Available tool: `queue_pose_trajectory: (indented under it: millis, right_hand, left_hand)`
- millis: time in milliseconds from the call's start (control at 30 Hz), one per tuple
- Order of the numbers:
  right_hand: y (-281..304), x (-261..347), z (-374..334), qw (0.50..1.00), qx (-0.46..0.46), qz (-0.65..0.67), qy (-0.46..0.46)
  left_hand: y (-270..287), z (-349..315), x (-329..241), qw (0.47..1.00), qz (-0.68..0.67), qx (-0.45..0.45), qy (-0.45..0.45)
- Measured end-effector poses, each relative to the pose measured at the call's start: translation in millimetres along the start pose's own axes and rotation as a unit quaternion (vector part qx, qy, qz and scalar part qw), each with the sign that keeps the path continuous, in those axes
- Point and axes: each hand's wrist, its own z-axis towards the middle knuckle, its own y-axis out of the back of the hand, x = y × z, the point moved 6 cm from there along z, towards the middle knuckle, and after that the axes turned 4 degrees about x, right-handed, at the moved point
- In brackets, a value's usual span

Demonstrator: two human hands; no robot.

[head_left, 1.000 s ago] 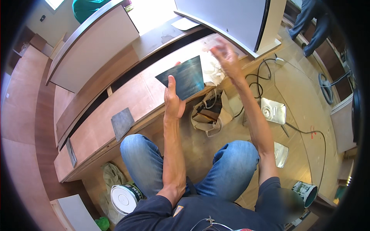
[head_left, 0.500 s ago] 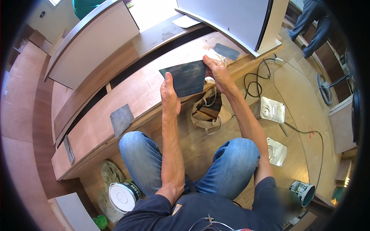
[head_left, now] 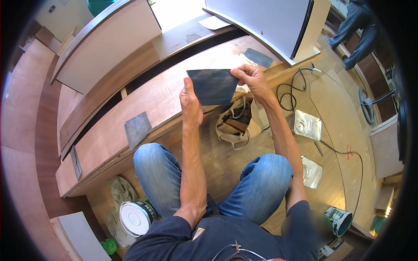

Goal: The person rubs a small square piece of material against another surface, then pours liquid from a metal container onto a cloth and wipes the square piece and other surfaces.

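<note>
Up in front of me is a dark sheet of sandpaper (head_left: 213, 89) with pale scuffs across its face. My left hand (head_left: 190, 103) grips its left edge, thumb in front and fingers behind. At the upper right corner my right hand (head_left: 251, 80) pinches it between thumb and fingers. Behind and below the sheet runs a low wooden bench (head_left: 104, 139). A grey sheet (head_left: 137, 129) lies on the bench to the left, and a darker sheet (head_left: 258, 57) at its far right, beside some crumpled white material.
Below the bench edge stands a beige cloth bag (head_left: 238, 126). Metal cans (head_left: 308, 124) and a black cable (head_left: 359, 163) are on the floor at right. White-lidded bucket (head_left: 136, 219) sits by my left knee; another bucket (head_left: 339, 221) is at lower right. A person (head_left: 359, 35) stands far right.
The sandpaper has turned slightly, its top edge now nearly level. My right hand has shifted a little to the right with its fingers more curled; the left keeps its hold.
</note>
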Motion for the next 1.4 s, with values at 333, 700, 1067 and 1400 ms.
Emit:
queue_pose_trajectory:
  millis: [333,700,1067,1400]
  right_hand:
    - [22.8,-8.4,-3.1,0.989,-0.104,0.103,0.034]
    - [21.9,-30.2,-13.6,0.993,-0.082,0.079,0.006]
    - [-5.5,15.5,3.5,0.995,0.054,0.003,0.085]
    - [11.3,-130.5,-79.8,0.846,0.213,-0.488,0.001]
  left_hand:
    - [-23.5,-2.8,10.5,1.0,0.016,-0.002,0.026]
    - [-13.9,10.5,-34.9,0.995,0.038,-0.069,-0.061]
    - [2.7,-19.7,-119.0,0.949,0.256,-0.141,-0.12]
    - [230.4,-81.5,-215.6,0.91,0.361,-0.201,0.021]
